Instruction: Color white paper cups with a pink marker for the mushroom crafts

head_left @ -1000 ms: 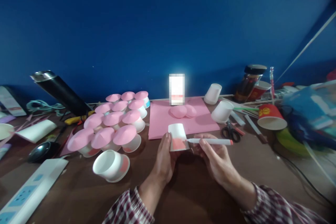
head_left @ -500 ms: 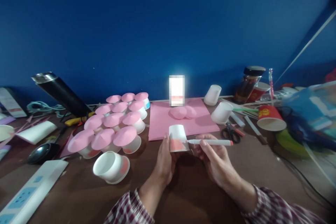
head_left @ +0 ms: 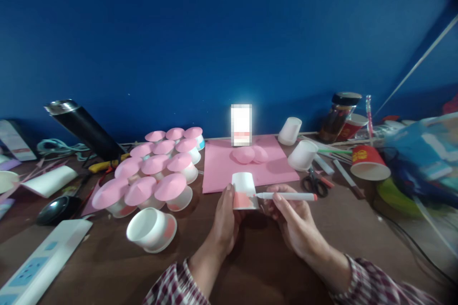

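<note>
White cup (head_left: 244, 182) in my L hand (head_left: 224, 221), pen (head_left: 293, 196) in from R

Blue wall (head_left: 229, 38) fills the back; below it, my brown table (head_left: 125, 276). Pink paper (head_left: 216, 174) lies flat beyond my hands, w/ pink discs (head_left: 245, 155) on it. Off to L, rows of cups w/ pink cones (head_left: 171, 186) on top, plus one bare cup (head_left: 147, 226) nearer me. Scissors (head_left: 315, 185) lie R of the paper, near two plain cups (head_left: 302, 155).

My cup's in front of the paper's near edge, btwn both hands, narrow end up, wide rim down. L hand is the nearer one: fingers wrapped on its left side, opened only as wide as the cup & closed on it; some fingertips hidden behind. R hand (head_left: 298, 224) is just beside the cup's right side, thumb & fingers pinched tight on the pen, no gap bar the barrel.

Key bit, I'd say: pen vs. cup wall. Pen's long axis runs abt level, L–R, square across the cup's up-down axis; coral end (head_left: 315, 197) points R, tip (head_left: 256, 195) points L. Tip's at the cup's right edge, level w/ the coral patch (head_left: 242, 201); can't tell if it's touching. Smallest gap that counts, imo.
</note>
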A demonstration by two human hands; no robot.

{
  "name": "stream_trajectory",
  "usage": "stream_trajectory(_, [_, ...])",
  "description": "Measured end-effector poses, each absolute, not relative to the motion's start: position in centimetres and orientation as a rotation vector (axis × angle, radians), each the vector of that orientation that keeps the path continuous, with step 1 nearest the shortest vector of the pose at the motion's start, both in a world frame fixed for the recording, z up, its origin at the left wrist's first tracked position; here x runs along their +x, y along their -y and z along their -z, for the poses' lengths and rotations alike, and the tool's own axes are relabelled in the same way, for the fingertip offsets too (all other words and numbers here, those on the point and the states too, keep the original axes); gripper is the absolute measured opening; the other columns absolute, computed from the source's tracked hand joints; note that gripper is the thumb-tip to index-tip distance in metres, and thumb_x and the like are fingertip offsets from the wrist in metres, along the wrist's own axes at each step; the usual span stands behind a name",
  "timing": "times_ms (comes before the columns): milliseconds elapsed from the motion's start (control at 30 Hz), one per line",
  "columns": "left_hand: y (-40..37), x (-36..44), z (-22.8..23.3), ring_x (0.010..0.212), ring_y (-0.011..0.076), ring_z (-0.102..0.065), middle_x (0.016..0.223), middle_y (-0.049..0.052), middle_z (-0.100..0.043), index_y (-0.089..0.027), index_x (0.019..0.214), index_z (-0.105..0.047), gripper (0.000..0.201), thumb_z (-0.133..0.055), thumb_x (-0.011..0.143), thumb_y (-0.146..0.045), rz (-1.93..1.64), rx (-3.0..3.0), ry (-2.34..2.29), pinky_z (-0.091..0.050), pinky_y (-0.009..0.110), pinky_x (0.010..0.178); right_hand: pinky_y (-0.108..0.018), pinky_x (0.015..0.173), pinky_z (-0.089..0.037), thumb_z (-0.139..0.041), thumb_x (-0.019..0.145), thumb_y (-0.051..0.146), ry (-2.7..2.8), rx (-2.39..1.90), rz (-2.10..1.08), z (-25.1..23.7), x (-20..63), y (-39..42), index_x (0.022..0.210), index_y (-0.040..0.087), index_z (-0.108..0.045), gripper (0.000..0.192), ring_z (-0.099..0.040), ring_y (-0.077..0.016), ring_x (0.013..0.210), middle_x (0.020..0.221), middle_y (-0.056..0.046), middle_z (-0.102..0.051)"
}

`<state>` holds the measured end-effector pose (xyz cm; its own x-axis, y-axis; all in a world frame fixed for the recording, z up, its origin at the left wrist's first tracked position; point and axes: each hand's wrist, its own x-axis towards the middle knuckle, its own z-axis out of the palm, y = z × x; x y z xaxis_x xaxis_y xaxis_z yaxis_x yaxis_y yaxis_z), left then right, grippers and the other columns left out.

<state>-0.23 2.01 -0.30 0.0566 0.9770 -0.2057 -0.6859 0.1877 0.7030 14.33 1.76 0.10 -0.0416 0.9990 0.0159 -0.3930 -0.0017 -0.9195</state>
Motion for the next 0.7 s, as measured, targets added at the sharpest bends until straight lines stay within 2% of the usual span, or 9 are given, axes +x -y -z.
stream_trajectory(433, [-1.97,-0.21,-0.14,0.095,0.0281,-0.068,0.104,0.014,-0.072,-0.013,0.107,-0.065,0.055,-0.065,0.079,-0.060,-1.321,0.473,-0.755,-0.052,0.041,0.085,-0.017,0.055,-0.045,-0.074,0.085,0.036,0.943,-0.868,-1.350,-0.40,14.40,-1.74,0.091,0.021,-0.066,0.017,-0.057,-0.0090,0.062,0.073,0.001,-0.066])
stream_trajectory(700, [-1.98,-0.26,-0.10,0.097,0.0292,-0.067,0.103,0.014,-0.072,-0.013,0.103,-0.063,0.046,-0.063,0.082,-0.054,-1.308,0.470,-0.741,-0.049,0.042,0.088,-0.017,0.059,-0.049,-0.073,0.086,0.036,0.976,-0.849,-1.378,-0.40,14.38,-1.48,0.092,0.021,-0.067,0.018,-0.059,-0.0091,0.064,0.069,0.001,-0.066])
